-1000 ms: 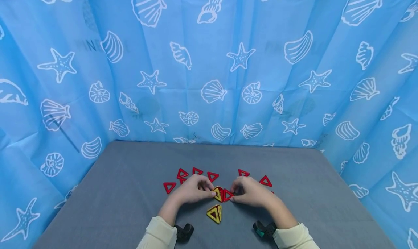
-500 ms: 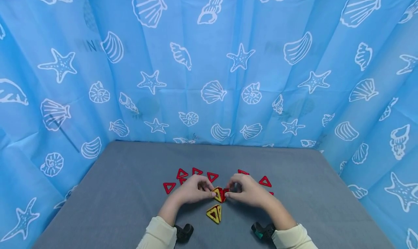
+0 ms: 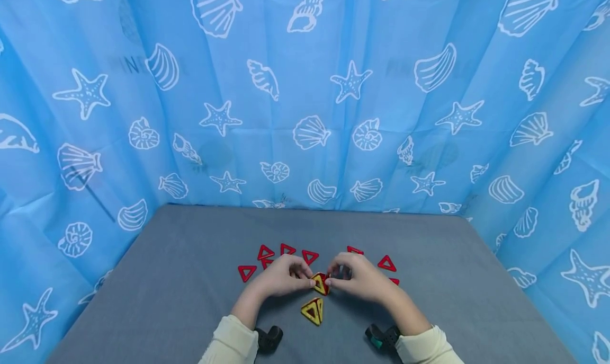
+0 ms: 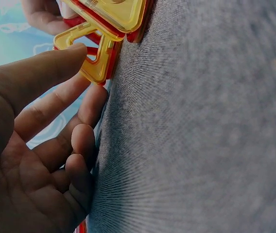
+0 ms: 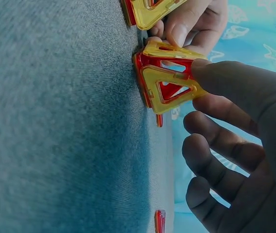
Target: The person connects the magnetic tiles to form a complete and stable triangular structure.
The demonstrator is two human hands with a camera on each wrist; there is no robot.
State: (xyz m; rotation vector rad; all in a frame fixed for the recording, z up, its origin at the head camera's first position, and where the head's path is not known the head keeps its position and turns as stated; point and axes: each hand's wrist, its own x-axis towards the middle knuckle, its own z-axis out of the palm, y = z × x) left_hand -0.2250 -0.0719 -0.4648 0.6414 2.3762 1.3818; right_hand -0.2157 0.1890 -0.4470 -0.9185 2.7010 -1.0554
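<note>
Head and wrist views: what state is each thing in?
Held cluster: yellow and red triangles, joined.
Left hand: fingers pinch the held cluster.
Right hand: fingers pinch its other side.
Nearer cluster: joined, standing on the table, untouched.
Loose red triangles: lying on the table.
Curtain: hanging, creased.

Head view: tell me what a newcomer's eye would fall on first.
Likely the bright blue seashell-print curtain, filling most of the view behind the gray tabletop. Next, the red-and-yellow triangle structure low in the middle, pinched by the left hand and right hand. A second triangle structure sits just nearer the wearer, and loose red triangle tiles lie mostly beyond the hands.
</note>
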